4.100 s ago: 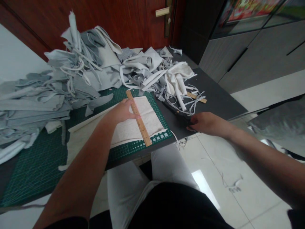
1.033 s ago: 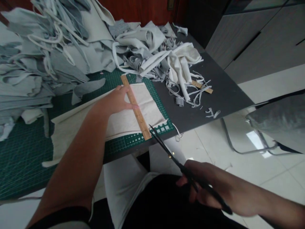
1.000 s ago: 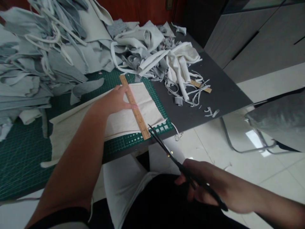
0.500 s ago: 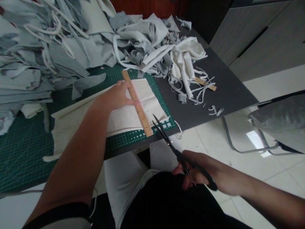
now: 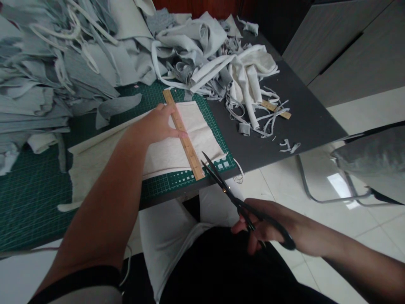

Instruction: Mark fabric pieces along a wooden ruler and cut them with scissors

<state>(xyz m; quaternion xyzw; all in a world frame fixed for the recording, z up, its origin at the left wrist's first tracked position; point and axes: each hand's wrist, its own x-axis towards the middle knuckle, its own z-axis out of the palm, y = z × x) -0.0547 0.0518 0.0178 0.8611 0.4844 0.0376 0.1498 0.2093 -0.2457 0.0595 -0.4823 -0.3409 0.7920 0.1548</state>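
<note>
My left hand (image 5: 163,123) bears down on a wooden ruler (image 5: 186,141), thumb and fingertips against it. The ruler lies slantwise across a cream piece of cloth (image 5: 169,156), its near end reaching past the cloth's lower edge. Beneath the cloth is a green cutting mat (image 5: 152,189). Held in my right hand (image 5: 267,226) is a pair of black scissors (image 5: 232,196), fingers in the handles. Their blades are parted and point at the near end of the ruler, by the table edge.
Grey and cream cloth pieces (image 5: 123,63) are heaped along the back and left. Thin scraps and a second wooden ruler (image 5: 281,112) lie on the dark table (image 5: 313,122) at right. Beyond its edge stands a metal-framed chair (image 5: 373,164); grey cabinets (image 5: 351,55) are behind.
My right hand and the scissor handles have shifted slightly right, while the blade tips stay near the ruler's end. The left hand and ruler keep their place on the cloth.
</note>
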